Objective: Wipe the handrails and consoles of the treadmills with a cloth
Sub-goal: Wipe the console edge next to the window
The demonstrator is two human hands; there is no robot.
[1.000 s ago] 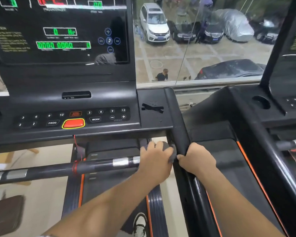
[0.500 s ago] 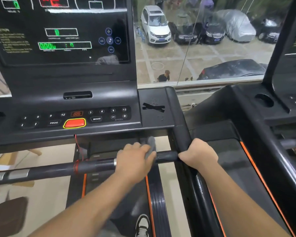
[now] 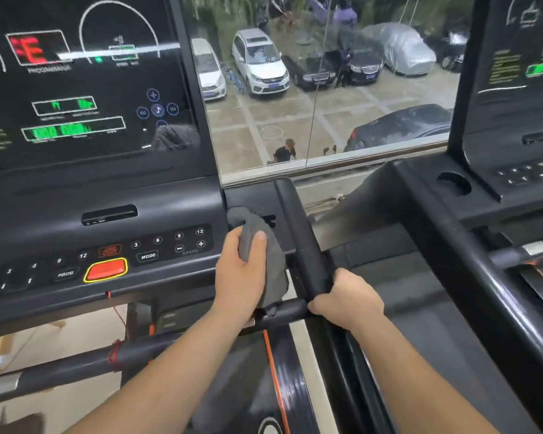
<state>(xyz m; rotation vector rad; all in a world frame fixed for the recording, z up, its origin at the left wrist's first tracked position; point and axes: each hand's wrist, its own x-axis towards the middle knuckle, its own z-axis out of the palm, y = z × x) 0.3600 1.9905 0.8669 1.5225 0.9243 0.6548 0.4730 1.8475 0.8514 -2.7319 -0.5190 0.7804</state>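
On the head camera, my left hand (image 3: 242, 274) is right of the red button (image 3: 106, 270). Its thumb and fingers are curled round the grey cloth (image 3: 275, 264), holding it bunched on the console (image 3: 107, 195) corner. The cloth sits further right of that button than the MODE key (image 3: 148, 255), and its lower end droops to the crossbar (image 3: 290, 308). My right hand (image 3: 347, 300), furthest right of the button, has its fingers wrapped closed around the side handrail (image 3: 298, 233), where the crossbar joins it.
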